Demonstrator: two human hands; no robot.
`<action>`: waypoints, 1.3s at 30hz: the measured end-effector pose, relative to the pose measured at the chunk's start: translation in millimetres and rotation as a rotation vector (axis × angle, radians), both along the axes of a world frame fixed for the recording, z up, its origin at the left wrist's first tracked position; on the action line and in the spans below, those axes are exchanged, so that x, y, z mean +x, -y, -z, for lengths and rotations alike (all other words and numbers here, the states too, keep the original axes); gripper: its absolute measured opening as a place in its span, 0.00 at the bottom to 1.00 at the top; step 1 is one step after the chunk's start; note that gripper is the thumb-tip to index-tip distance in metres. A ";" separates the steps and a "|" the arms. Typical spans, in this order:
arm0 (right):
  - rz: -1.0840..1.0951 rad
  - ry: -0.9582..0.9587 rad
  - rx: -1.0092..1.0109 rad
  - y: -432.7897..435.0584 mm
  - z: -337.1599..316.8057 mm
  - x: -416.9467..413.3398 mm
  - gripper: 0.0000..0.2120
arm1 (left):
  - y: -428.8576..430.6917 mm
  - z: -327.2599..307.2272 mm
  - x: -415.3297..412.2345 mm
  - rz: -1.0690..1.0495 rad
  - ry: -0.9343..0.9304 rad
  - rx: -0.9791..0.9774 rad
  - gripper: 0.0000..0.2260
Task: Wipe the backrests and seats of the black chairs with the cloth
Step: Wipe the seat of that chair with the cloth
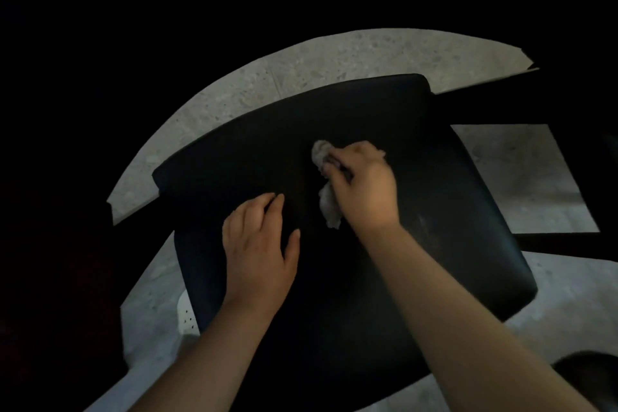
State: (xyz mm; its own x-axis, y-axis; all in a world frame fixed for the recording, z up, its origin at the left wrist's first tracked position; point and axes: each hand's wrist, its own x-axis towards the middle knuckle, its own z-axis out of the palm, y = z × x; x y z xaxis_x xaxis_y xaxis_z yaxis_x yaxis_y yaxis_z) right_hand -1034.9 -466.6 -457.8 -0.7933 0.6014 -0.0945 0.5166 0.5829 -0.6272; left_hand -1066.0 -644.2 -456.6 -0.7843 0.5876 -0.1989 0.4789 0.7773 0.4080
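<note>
Right hand (363, 184) grip clamped on cloth (329, 207) against black chair (434, 211), left hand (259, 244) flat, fingers straight

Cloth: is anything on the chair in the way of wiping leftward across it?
Yes. The left hand lies flat on the black chair, just left of the cloth the right hand grips; nothing else visible.

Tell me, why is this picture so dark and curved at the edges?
Head view: the light is dim, so the black chair shows almost no detail; the pale floor and the cloth in the right hand stand out. The wide-angle lens bends straight edges, the corners go black, all slightly soft.
</note>
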 end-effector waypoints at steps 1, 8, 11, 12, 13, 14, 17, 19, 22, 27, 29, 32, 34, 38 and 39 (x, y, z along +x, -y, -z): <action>-0.044 0.037 0.007 12.3 5.2 5.2 0.14 | 6.8 0.7 1.5 0.006 0.006 -0.015 0.24; -0.019 0.107 0.065 48.3 -3.5 98.7 0.12 | 31.2 6.2 -0.7 0.102 0.016 -0.033 0.22; 0.137 0.064 0.044 58.5 -24.7 112.9 0.10 | 32.1 9.1 -1.2 0.111 0.001 -0.019 0.21; 0.195 0.030 0.048 61.2 -28.5 106.3 0.11 | 32.4 9.2 -1.4 0.111 0.001 -0.020 0.21; 0.244 0.010 0.063 63.1 -29.9 95.1 0.12 | 32.7 9.2 -1.7 0.114 0.003 -0.023 0.21; 0.280 0.010 0.086 64.8 -27.2 80.5 0.14 | 33.0 9.1 -2.4 0.122 0.001 -0.024 0.21; 0.308 0.076 0.147 68.6 -2.9 40.7 0.17 | 35.6 10.7 -5.2 0.158 -0.018 -0.014 0.21; 0.290 0.099 0.176 70.0 14.3 33.7 0.17 | 37.4 12.4 -7.8 0.183 -0.038 -0.016 0.21; 0.287 0.093 0.211 71.4 22.5 52.5 0.16 | 40.1 13.6 -9.8 0.210 -0.034 -0.019 0.21; 0.471 0.080 0.150 80.0 8.2 99.4 0.15 | 40.0 10.0 -10.1 0.196 0.005 -0.029 0.22; 0.475 0.049 0.112 84.1 1.1 100.4 0.15 | 40.6 9.8 -9.9 0.196 0.017 -0.019 0.22; 0.337 0.048 0.104 88.4 -1.0 68.4 0.16 | 43.2 7.2 -10.4 0.137 0.080 0.041 0.22; 0.243 0.032 0.098 93.7 3.8 37.7 0.16 | 47.2 3.2 -11.3 0.096 0.099 0.084 0.21; 0.190 -0.007 0.101 101.9 16.5 7.6 0.13 | 60.4 1.9 -13.4 0.085 0.058 0.060 0.20; 0.171 -0.015 0.118 101.2 18.8 9.5 0.12 | 63.7 3.5 -14.4 0.079 0.058 0.043 0.20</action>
State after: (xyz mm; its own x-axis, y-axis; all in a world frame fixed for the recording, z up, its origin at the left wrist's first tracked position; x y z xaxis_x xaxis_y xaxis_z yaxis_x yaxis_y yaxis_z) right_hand -1025.4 -567.8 -476.7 -0.6793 0.7338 -0.0044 0.6054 0.5570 -0.5685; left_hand -1080.4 -707.8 -460.1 -0.7234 0.6558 -0.2157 0.5123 0.7193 0.4692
